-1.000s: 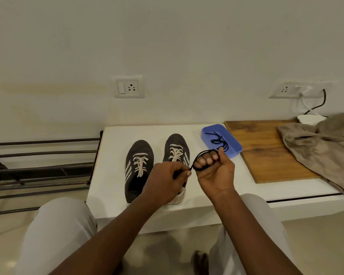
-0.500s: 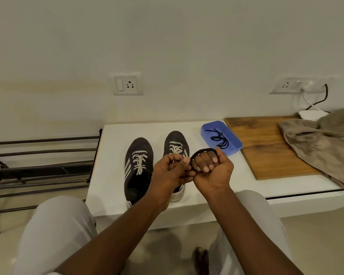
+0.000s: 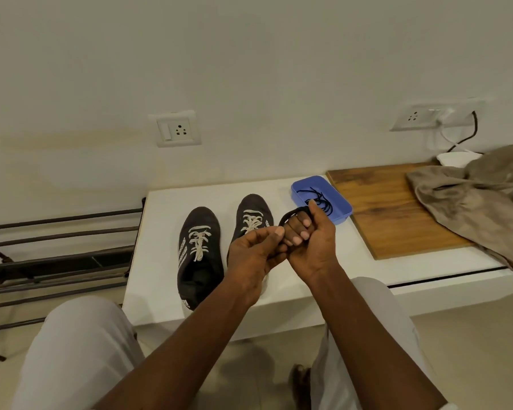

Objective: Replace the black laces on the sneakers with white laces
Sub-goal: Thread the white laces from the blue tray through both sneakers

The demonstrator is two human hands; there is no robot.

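Left hand point(image 3: 255, 253), right hand point(image 3: 311, 247), curled, touching.

The left hand point(image 3: 253, 253) hides the rear of one sneaker point(image 3: 253, 213). The ends of the black lace point(image 3: 290, 213) are hidden between it and the right hand point(image 3: 311, 247). The right edge cuts off the brown cloth point(image 3: 471, 202).

One head-worn wide-angle view, looking forward and down. The fingers point(image 3: 300, 231) sit mid-frame, close; bench point(image 3: 160, 238) under and just beyond them, wall point(image 3: 249, 69) farther beyond, knees point(image 3: 80, 338) nearer the lens.
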